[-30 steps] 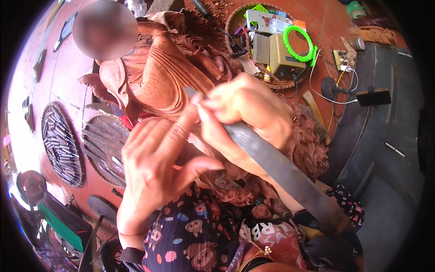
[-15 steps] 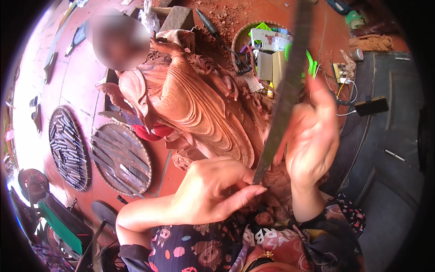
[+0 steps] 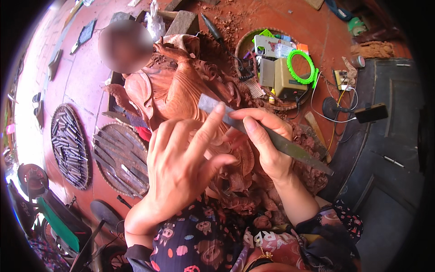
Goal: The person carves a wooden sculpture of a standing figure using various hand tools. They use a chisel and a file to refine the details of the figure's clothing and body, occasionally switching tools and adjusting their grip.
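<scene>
My right hand [image 3: 274, 145] grips a long flat dark steel blade [image 3: 290, 147] between thumb and fingers. The blade slants from a paler, squared end at upper left to a narrow end at lower right. Beside it, my left hand [image 3: 181, 158] has its fingers apart, the index fingertip at the blade's pale end; I cannot tell whether it presses on it. Beneath both hands lies a large reddish-brown wood carving [image 3: 181, 93] with flowing robe-like folds. My hands cover part of its lower end.
Flat metal tools lie in a round basket [image 3: 118, 183]; several slim chisels fill another basket [image 3: 88, 170] at left. A third basket [image 3: 240, 52] holds boxes and a green ring. A phone [image 3: 371, 112] lies right, by a dark panel [image 3: 389, 195]. Wood shavings [image 3: 312, 140] surround the carving.
The blade has swung from near upright to a low slant over the carving. My right hand has closed on it, while my left hand has let go and spread its fingers.
</scene>
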A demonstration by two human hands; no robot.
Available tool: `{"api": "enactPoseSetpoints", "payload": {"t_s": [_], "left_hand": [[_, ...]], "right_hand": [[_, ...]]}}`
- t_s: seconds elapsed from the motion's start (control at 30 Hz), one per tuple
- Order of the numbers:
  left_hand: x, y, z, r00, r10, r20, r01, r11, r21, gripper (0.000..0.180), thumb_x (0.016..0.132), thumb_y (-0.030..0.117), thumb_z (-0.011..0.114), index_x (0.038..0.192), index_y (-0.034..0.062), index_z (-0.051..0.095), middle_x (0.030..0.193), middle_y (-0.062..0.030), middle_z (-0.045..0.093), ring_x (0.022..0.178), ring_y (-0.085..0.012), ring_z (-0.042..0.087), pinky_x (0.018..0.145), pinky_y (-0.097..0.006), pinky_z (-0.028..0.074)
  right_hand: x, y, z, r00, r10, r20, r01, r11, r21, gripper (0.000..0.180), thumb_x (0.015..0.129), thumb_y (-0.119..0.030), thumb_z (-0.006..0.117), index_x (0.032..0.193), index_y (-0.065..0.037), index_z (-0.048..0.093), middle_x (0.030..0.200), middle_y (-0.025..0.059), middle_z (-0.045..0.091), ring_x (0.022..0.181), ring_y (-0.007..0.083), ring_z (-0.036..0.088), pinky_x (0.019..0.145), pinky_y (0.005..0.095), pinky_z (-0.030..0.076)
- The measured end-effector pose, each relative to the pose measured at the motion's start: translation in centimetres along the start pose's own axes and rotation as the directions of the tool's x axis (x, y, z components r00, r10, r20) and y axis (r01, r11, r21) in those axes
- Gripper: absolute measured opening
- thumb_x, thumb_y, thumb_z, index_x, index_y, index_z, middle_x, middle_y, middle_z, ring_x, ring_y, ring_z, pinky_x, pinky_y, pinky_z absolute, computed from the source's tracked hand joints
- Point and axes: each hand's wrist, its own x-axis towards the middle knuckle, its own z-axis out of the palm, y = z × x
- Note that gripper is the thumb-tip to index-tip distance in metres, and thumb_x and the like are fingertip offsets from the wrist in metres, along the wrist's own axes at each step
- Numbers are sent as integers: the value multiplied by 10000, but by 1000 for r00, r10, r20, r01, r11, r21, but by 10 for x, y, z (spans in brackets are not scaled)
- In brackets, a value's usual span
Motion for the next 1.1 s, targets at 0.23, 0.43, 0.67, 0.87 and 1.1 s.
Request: {"api": "enactPoseSetpoints", "payload": {"t_s": [0.23, 0.43, 0.67, 0.87, 1.1], "left_hand": [[-10, -8, 4, 991, -71, 115, 78, 995, -60, 762, 813, 409, 780, 1477, 120, 543, 928, -74, 606, 856, -278, 578, 801, -413, 476], [1, -14, -6, 983, -168, 77, 179, 968, -174, 752, 807, 400, 789, 1446, 69, 569, 810, -71, 640, 735, -238, 601, 689, -372, 507], [-8, -14, -5, 988, 1, 152, 21, 989, -147, 783, 803, 475, 767, 1447, 76, 570, 861, -91, 671, 837, -279, 662, 827, -398, 498], [-10, -15, 2, 987, -112, 119, 130, 979, -158, 830, 783, 556, 747, 1422, 49, 594, 838, -116, 637, 737, -271, 628, 746, -391, 516], [-5, -13, -1, 976, -193, 97, 212, 944, -252, 788, 786, 494, 766, 1419, 58, 595, 824, -92, 622, 697, -247, 630, 659, -388, 531]], "right_hand": [[19, 7, 1, 939, -312, 147, 342, 892, -294, 86, 861, -20, 743, 939, 12, 728, 915, 118, 702, 822, 201, 682, 754, 313, 528], [42, 1, 17, 851, -515, 104, 508, 757, -412, 111, 799, -18, 793, 906, -20, 763, 1055, 139, 706, 934, 201, 681, 823, 316, 534], [21, 0, 9, 820, -563, 99, 538, 702, -466, 159, 743, 39, 795, 819, -11, 666, 853, 119, 668, 732, 190, 676, 628, 321, 543], [24, 13, 16, 795, -602, 75, 551, 666, -503, 297, 734, 58, 813, 728, -48, 535, 869, 126, 686, 802, 229, 717, 683, 314, 566], [39, -3, 25, 804, -586, 98, 563, 699, -440, 303, 744, 73, 792, 709, -52, 519, 804, 116, 674, 771, 224, 710, 640, 321, 549]]}}
